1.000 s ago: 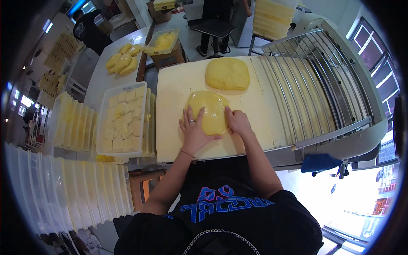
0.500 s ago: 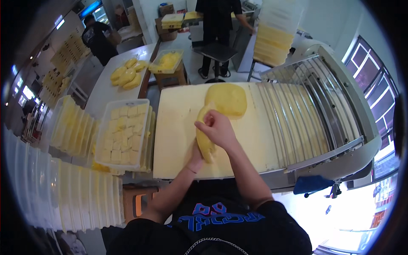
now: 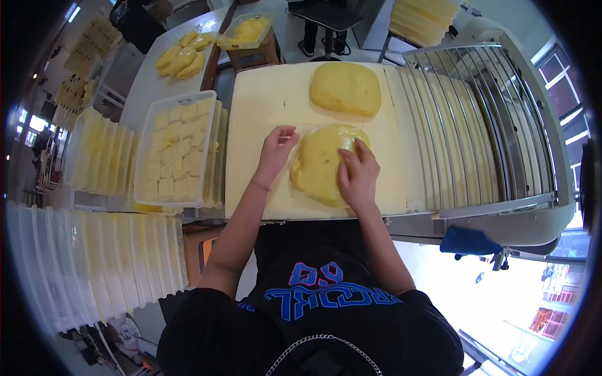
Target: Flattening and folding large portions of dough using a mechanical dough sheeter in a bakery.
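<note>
Cream-white and rectangular, a smooth counter (image 3: 257,106) is spanning the middle of the scene, its right end extending beneath a silver metal-barred guard (image 3: 495,205) on a pale grey machine (image 3: 517,224). One rounded, glossy yellow dough slab in clear film (image 3: 318,170) is lying midway along the counter's front edge, a little back from it. Another rounded yellow dough slab, matte on top (image 3: 345,89), is lying directly behind, close to the counter's far edge, the two standing apart.

The person's right hand (image 3: 360,178) is resting on the right part of the glossy slab, its fingers loosely bent and parted, pressing from above rather than clasping. The left hand (image 3: 276,153) is hovering just beside the slab's left side, its fingers curling to a narrow gap; whether they are pinching the film cannot be told.

Along the counter's left edge, a translucent rectangular plastic tub (image 3: 169,203) is holding rows of pale yellow blocks (image 3: 180,147). Nested translucent plastic containers (image 3: 125,263) are lining the area beyond the front-left corner. Past the far-left corner, a long white table (image 3: 141,94) is bearing several oval yellow dough lumps (image 3: 182,61). Below the machine, a dark blue cloth (image 3: 467,240) is hanging.
</note>
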The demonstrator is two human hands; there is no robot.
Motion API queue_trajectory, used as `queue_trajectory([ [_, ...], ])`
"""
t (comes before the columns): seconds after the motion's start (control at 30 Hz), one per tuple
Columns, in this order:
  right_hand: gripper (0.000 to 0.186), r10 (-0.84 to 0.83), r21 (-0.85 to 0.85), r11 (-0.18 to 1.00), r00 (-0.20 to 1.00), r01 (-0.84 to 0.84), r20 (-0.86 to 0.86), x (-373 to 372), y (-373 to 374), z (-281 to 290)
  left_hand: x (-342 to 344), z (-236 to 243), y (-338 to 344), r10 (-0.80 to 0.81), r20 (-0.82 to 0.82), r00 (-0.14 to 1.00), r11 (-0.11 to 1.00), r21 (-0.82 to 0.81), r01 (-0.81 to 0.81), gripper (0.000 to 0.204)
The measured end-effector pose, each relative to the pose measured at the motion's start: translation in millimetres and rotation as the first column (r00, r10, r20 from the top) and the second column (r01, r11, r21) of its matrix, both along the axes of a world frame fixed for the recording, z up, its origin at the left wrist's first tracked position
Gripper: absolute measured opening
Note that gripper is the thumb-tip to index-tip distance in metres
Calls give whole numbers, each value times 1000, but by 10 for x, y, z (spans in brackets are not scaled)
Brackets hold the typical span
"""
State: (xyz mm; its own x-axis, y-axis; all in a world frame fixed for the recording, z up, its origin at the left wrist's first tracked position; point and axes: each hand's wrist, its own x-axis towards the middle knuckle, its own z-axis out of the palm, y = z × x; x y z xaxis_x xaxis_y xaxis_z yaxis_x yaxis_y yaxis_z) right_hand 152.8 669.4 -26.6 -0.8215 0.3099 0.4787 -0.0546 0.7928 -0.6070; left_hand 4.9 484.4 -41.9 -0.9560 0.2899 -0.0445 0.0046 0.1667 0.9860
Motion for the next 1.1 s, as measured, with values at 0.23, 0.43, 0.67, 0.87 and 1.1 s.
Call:
queue_trajectory([
  [0.23,38,-89,138,987,994,79,70,-54,-30,-68,-259,22,349,-92,-68,993,933,-354,63,23],
  [0.43,43,-32,41,999,997,30,63,-40,90,-115,-206,211,362,-68,-195,979,994,-99,49,17],
  [0.67,38,-46,-52,997,994,51,94,-70,-52,64,350,911,746,-276,-4,961,950,153,274,13],
  [0.87,14,62,-412,899,887,149,457,3,-29,494,547,1010,855,-404,19,915,887,254,386,13],
  [1.1,20,-760,-231,636,650,737,-17,489,1441,374,3,326,224,-110,-493,863,965,-260,-26,44],
])
